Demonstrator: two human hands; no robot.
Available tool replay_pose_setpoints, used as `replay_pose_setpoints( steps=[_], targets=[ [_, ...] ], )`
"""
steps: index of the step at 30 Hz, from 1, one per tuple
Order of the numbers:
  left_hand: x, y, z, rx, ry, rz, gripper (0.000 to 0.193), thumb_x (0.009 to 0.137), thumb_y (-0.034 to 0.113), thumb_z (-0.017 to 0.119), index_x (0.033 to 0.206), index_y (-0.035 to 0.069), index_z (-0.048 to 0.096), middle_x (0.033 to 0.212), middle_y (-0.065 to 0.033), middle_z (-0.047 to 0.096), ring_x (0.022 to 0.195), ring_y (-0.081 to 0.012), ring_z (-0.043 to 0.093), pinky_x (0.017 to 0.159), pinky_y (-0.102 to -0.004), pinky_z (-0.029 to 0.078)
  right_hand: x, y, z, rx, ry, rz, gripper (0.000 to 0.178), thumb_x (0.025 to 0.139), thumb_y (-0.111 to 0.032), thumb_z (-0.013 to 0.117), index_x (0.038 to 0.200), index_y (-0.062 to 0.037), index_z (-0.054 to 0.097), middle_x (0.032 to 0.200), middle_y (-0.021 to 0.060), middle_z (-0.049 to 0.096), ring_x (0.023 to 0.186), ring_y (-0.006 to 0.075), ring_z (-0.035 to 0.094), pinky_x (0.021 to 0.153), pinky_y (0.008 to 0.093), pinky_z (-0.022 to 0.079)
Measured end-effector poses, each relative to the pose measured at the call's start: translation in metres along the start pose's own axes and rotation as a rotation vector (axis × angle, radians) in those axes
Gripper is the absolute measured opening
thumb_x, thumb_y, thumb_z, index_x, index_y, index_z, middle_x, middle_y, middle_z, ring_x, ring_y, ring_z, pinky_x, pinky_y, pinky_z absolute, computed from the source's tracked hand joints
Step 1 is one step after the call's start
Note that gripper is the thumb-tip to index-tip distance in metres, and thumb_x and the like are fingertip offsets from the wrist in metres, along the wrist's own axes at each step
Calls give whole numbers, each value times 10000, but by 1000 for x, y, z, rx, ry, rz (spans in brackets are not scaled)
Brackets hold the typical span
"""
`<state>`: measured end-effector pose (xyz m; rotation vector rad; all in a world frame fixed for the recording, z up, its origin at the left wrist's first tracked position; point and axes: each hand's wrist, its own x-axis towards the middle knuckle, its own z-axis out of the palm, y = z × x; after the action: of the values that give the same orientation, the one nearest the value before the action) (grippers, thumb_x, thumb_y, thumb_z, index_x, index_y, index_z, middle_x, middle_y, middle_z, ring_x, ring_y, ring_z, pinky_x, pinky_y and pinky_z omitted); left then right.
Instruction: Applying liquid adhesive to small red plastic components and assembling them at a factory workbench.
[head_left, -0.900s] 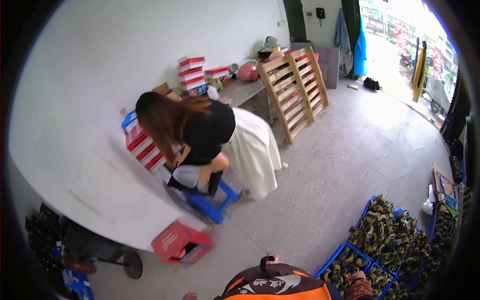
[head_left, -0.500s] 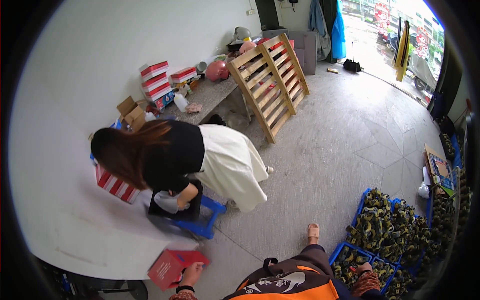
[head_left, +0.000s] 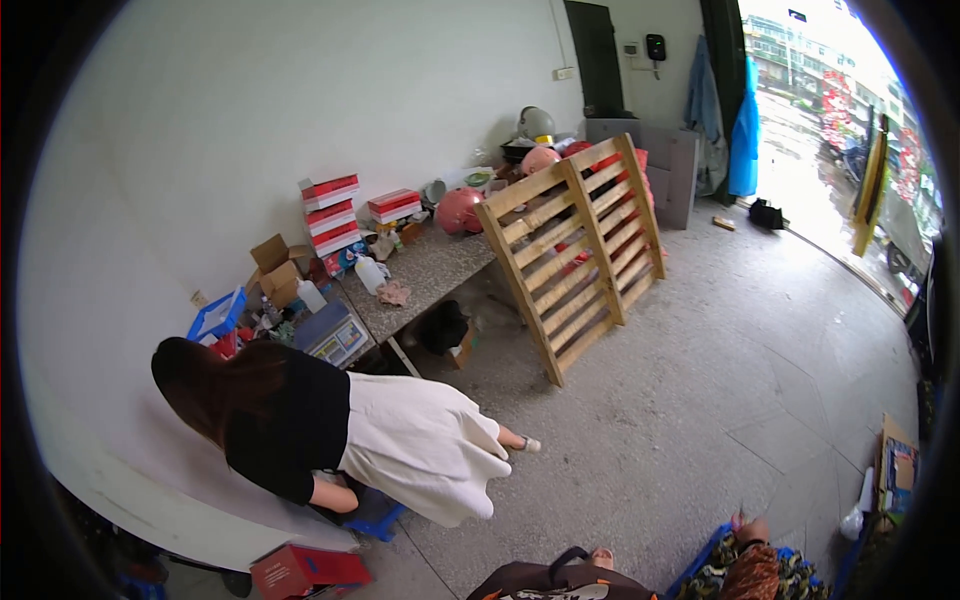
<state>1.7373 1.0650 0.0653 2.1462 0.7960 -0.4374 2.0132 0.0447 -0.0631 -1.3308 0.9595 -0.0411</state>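
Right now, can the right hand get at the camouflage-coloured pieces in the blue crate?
Probably yes: the right hand appears close to the pieces, and no lid shows over the blue crate.

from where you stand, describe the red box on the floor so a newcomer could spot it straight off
Look for the co-worker in a white skirt by the left wall. Below the skirt is a blue stool, with the red box below that. Unlike the red-and-white boxes stacked on the table, it sits on the floor, mostly red.
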Motion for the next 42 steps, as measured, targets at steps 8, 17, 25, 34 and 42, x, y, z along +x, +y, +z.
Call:
replay_pose_setpoints(
  steps=[8, 17, 25, 34, 42],
  targets=[
    [25, 55, -10, -117, 132, -200, 394, 1008, 346, 515, 1196, 30, 658, 1114, -184, 716, 1052, -354, 666, 923, -458, 516, 28, -225, 442, -1177, -73, -604, 323, 783, -209, 682, 933, 77, 701, 929, 324, 698, 932, 476, 693, 806, 524, 543],
    [92, 94, 3, -370, 154, -370, 383, 1012, 338, 519, 1239, 53, 638, 1143, -163, 710, 1066, -329, 663, 925, -451, 519, -76, -289, 855, -1331, -647, -889, 404, 834, -369, 689, 988, 5, 688, 980, 278, 711, 947, 470, 682, 835, 545, 542],
    [93, 141, 17, -599, 282, -628, 380, 1015, 330, 523, 1278, 74, 621, 1169, -143, 704, 1079, -306, 661, 927, -445, 522, -102, -265, 1153, -1231, -769, -1094, 393, 882, -362, 674, 1056, -11, 654, 981, 262, 717, 957, 438, 696, 823, 538, 553],
    [86, 286, 52, -887, 465, -993, 384, 1019, 321, 527, 1321, 97, 601, 1199, -122, 698, 1093, -281, 658, 930, -438, 525, -54, -211, 1423, -1110, -863, -1131, 315, 945, -317, 613, 1028, -15, 648, 1027, 238, 718, 954, 430, 697, 802, 513, 568],
    [54, 421, 166, -1176, 375, -1283, 394, 1022, 314, 531, 1360, 118, 583, 1225, -103, 692, 1106, -259, 656, 932, -432, 528, -59, -246, 1541, -1080, -993, -1358, 262, 930, -97, 589, 1172, -2, 619, 1213, 252, 627, 1189, 391, 590, 902, 516, 512]
  ],
)
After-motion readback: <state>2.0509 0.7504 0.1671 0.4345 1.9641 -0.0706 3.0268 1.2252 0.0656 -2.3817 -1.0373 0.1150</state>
